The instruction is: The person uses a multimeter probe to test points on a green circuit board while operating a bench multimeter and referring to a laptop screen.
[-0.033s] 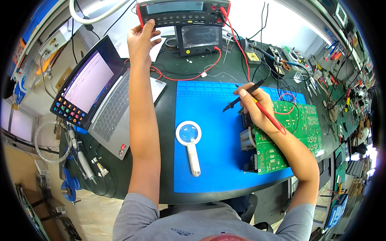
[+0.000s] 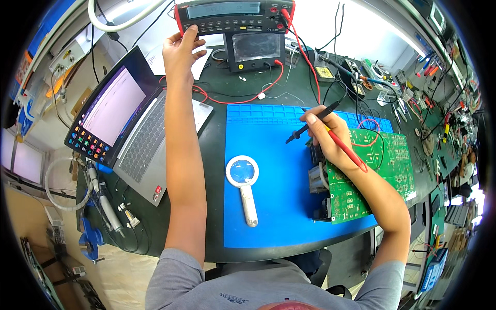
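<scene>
From my remote seat I have the right hand (image 2: pixel 337 126) wrapped around a black probe (image 2: pixel 301 132), its tip angled down-left over the blue mat (image 2: pixel 279 206), and a red probe (image 2: pixel 345 149) lying back toward the wrist. Carrying both together presumably frees the left hand (image 2: pixel 182 51), whose thumb rests on the lower-left front of the bench meter (image 2: pixel 222 25); whether its fingers clasp the casing, I cannot tell. The green circuit board (image 2: pixel 387 155) lies beneath and right of the probe grip, probably for easy reach; the magnifier (image 2: pixel 243 171) lies below and left. Beyond that grip run molded compartments (image 2: pixel 268 114), contents too small to make out; farther off, I can't see inside a yellow-topped box (image 2: pixel 325 74).
</scene>
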A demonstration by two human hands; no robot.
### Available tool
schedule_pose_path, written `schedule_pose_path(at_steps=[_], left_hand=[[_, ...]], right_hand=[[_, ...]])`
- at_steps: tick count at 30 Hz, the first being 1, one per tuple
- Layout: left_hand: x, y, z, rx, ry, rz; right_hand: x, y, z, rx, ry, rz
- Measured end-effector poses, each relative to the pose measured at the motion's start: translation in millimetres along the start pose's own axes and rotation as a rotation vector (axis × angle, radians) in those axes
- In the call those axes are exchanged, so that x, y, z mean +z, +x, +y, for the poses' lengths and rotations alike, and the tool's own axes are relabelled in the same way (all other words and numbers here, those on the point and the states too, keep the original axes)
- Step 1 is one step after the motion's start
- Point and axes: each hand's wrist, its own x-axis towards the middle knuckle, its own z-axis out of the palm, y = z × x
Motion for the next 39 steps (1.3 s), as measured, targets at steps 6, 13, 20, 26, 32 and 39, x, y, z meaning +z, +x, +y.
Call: schedule_pose_path(at_steps=[6,13,20,26,32,39], left_hand=[[0,0,0,-0.005,-0.002,0.010],[0,0,1,0.000,0.010,0.016],[2,-1,4,0.037,0.047,0.007],[0,-1,0,0.017,0.021,0.009],[-7,4,-3,-0.017,0.011,-0.042],[-19,7,-4,-0.038,-0.029,-0.058]], right_hand=[[1,2,-1,-0.002,0.017,-0.006],[3,5,4,-0.009,0.034,-0.033],[3,4,3,0.005,0.056,-0.047],[2,3,5,0.029,0.075,-0.038],[1,3,7,0.042,0.081,-0.060],[0,2,12,-0.008,0.075,-0.150]])
